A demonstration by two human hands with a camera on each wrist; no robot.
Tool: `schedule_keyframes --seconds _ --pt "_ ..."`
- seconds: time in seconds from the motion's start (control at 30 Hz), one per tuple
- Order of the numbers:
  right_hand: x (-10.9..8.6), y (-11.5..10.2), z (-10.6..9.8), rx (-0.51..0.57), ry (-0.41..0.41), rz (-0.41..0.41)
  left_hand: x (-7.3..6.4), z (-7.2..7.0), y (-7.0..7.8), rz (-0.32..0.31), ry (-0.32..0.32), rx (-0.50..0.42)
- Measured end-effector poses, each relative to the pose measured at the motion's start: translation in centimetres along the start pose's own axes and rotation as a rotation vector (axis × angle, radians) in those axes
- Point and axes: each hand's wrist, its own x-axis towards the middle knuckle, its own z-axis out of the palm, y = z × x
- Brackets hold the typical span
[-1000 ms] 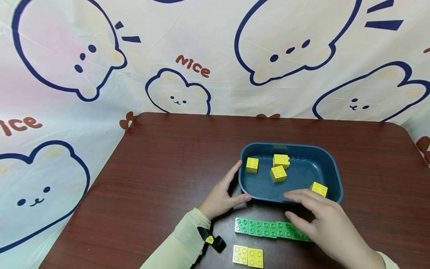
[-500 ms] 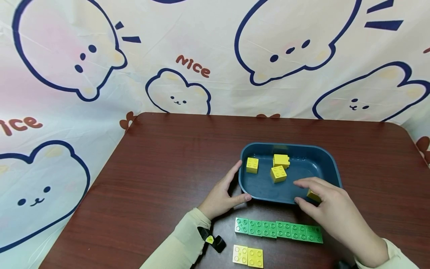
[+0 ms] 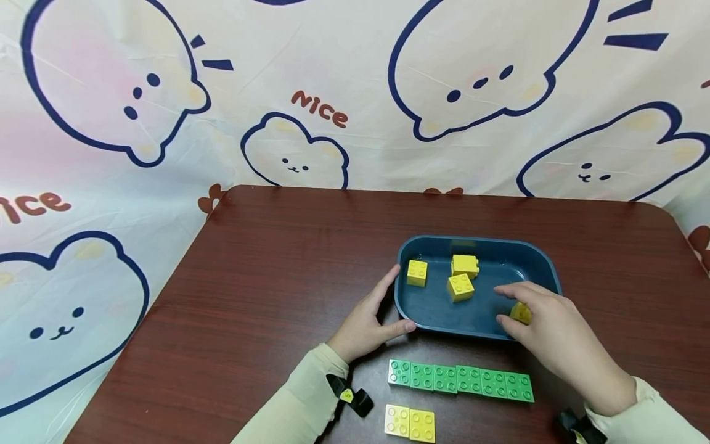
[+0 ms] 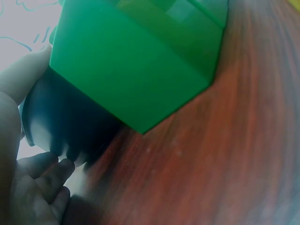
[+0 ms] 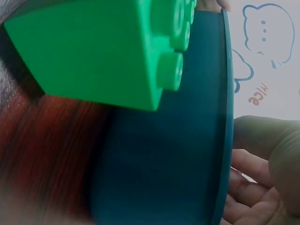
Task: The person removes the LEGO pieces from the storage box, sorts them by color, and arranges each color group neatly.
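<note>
A blue tray (image 3: 435,311) stands on the table with several yellow toy bricks inside. My left hand (image 3: 363,324) rests at its left corner, thumb along the near side and index finger against the left wall, both fairly straight. Over the tray's right end, my right hand (image 3: 557,336) curls round a yellow brick (image 3: 520,312), which shows tilted between thumb and index finger; the other fingers are hidden. In the right wrist view, bent fingers (image 5: 251,187) show beyond the tray wall (image 5: 159,164), and the brick is out of sight.
A row of green bricks (image 3: 460,380) lies in front of the tray. Nearer still is a pair of yellow bricks (image 3: 410,423). Three yellow bricks (image 3: 460,288) sit at the tray's left and middle. A printed cloth (image 3: 366,74) hangs behind the brown table (image 3: 288,259).
My right hand has moved right and slightly away over the tray's right end. The yellow brick there has tilted within its fingers. The left hand has stayed in place.
</note>
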Motion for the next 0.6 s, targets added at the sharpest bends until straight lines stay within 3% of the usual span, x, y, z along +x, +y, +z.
schedule_keyframes --seconds 0.6 --pt "0.75 0.95 0.08 -0.034 -0.091 0.012 -0.01 0.02 0.05 -0.004 0.005 0.003"
